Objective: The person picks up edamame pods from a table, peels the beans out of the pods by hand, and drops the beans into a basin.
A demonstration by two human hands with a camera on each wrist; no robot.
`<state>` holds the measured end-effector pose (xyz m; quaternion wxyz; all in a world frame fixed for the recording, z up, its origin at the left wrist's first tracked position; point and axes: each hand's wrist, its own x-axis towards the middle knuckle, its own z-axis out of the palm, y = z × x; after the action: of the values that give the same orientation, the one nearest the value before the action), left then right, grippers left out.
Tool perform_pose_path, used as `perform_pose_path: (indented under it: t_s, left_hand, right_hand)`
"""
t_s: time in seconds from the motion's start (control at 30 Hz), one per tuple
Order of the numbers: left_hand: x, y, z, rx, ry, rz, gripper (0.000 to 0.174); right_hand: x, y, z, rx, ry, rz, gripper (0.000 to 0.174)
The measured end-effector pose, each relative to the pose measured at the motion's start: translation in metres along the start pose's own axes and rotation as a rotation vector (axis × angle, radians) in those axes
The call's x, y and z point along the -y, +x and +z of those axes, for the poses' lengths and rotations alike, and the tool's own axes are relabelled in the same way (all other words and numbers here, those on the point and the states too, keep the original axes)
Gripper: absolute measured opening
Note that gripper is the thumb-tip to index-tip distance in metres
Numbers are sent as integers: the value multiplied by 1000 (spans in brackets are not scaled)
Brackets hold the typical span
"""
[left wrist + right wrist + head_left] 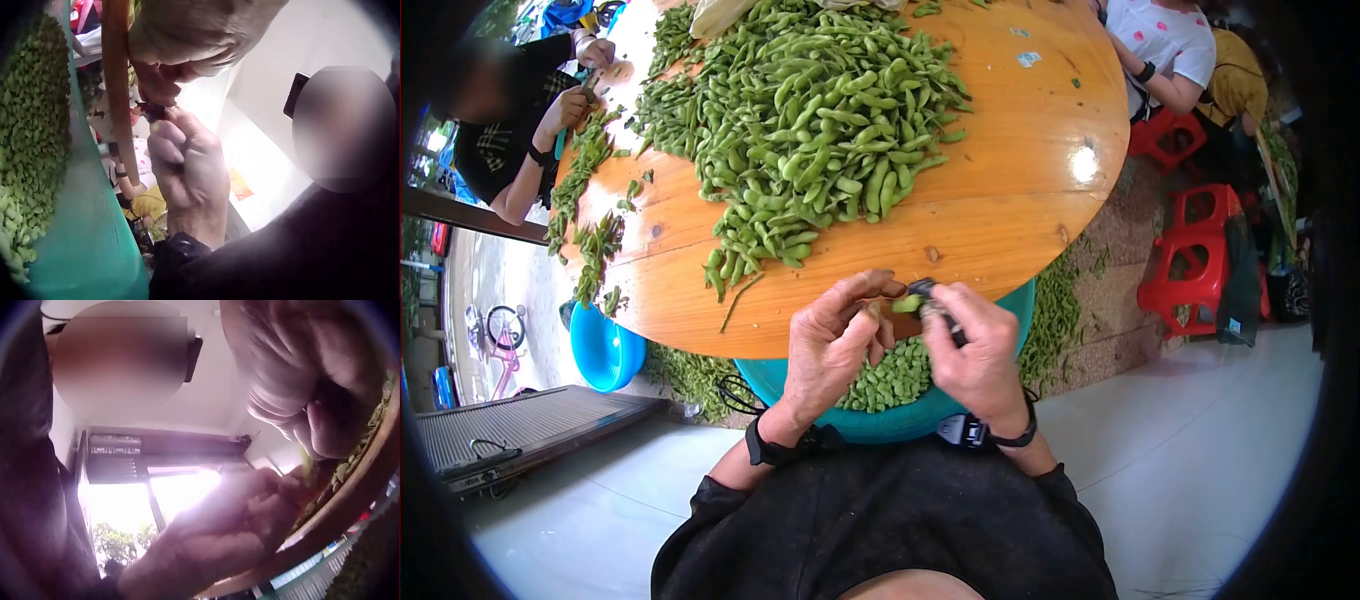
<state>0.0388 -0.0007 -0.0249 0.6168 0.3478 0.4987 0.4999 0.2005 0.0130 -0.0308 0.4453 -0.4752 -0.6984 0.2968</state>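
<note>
No text is legible; pale print [495,145] on the black shirt [518,105] blurs.

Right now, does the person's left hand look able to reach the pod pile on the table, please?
Probably yes: the left hand is near the pod pile, with bare tabletop between them, though whether its grip is free is unclear.

Prob. a home or sm. eatery, can't tell which; rm. opens to outside. Evid.: rd. wooden counter [1010,170] just beyond L grip [832,345] & R grip [975,345], red plastic stools [1218,285] to R of R grip, pale flr. [1170,410] below both, pink bike [504,352] outdoors, well L of L grip.
</note>
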Motion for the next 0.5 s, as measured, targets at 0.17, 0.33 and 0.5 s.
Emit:
perform_pose_path:
  t_s: [0.17,0.33,0.5]
  left_hand:
    - [-10,-7,-31,405,336,106,22]
    - [-26,-4,-51,251,901,553,22]
    - [-31,28,-65,-252,1368,713,16]
  right_hand:
    - [-6,-5,-83,-10,-70,330,19]
    - [-43,-35,-170,-38,-629,312,26]
    - [-39,-25,-145,-189,-591,258,25]
